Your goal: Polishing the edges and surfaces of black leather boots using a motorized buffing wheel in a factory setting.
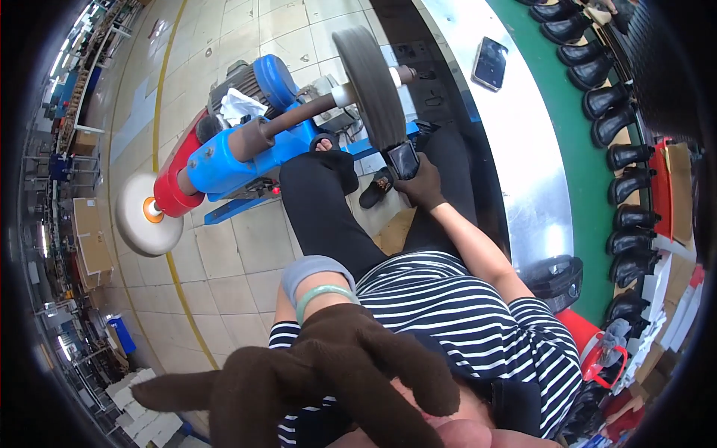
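My right hand [424,183], in a brown glove, reaches forward and grips a small black piece [403,159]. It holds the piece against the lower edge of a dark buffing wheel [370,86] on a blue and red polishing machine [224,157]. My left hand [321,373], also in a brown glove, is raised close to the camera with its fingers spread and nothing in it. A pale green bangle [325,295] sits on that wrist. I sit in black trousers and a striped shirt.
A white buffing wheel [146,213] is on the machine's left end. To my right runs a shiny metal table [523,149] with a phone [490,63] on it. Beyond it, a green belt [579,134] carries several black boots [620,127]. Tiled floor lies to the left.
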Tool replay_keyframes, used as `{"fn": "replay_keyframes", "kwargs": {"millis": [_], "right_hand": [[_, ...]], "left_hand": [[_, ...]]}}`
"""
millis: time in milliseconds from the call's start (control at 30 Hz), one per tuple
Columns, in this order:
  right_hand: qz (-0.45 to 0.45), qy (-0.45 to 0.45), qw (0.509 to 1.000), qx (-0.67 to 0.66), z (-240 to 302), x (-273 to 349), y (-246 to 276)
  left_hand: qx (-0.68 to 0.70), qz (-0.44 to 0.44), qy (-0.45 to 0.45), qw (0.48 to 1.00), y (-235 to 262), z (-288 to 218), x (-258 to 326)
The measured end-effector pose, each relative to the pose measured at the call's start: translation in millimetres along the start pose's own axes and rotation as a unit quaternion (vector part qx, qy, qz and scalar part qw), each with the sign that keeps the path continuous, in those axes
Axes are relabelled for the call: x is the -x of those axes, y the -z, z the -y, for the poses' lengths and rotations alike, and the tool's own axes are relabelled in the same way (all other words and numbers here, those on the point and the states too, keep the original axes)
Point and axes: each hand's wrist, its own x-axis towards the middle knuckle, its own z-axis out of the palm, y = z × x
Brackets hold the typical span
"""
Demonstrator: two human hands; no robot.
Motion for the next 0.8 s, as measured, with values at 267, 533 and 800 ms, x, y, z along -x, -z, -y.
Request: {"fn": "replay_keyframes", "kwargs": {"millis": [267,533,800], "right_hand": [[-0.032,0.066,0.997,-0.004,14.1,12.0,-17.2],[-0.041,0.021,0.999,-0.006,26.2,16.4,-8.2],[-0.038,-0.009,0.999,-0.007,22.8,11.5,-10.5]], "left_hand": [[0.007,0.068,-0.115,0.991,23.1,-6.5,-15.7],[0.070,0.052,-0.132,0.987,39.3,5.7,-6.3],[0.090,-0.073,-0.171,0.978,38.8,15.2,-7.0]]}}
